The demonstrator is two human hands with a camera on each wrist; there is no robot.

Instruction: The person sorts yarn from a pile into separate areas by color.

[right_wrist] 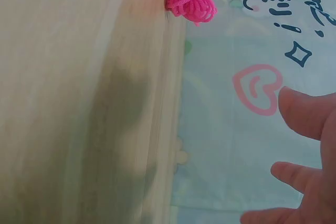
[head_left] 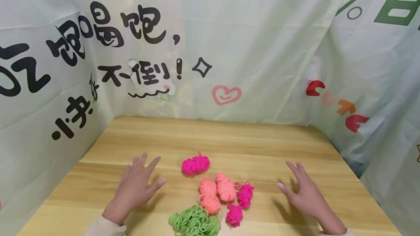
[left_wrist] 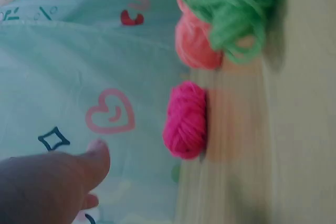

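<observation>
My left hand (head_left: 136, 181) hovers over the left of the table, fingers spread, holding nothing. To its right lies a magenta yarn bundle (head_left: 195, 165), also in the left wrist view as a pink yarn bundle (left_wrist: 186, 120). My right hand (head_left: 306, 196) is raised at the right with its fingers apart and nothing in them. Between the hands are two coral yarn bundles (head_left: 209, 196), side by side, and two small magenta yarn bundles (head_left: 245, 194) nearest the right hand. A loose heap of green yarn (head_left: 195, 222) lies at the front, touching one coral bundle.
The wooden table (head_left: 147, 130) has rounded far corners. Printed cloth curtains (head_left: 262, 65) hang behind it and at both sides, close to its edges. Shadows of the hands fall on the wood.
</observation>
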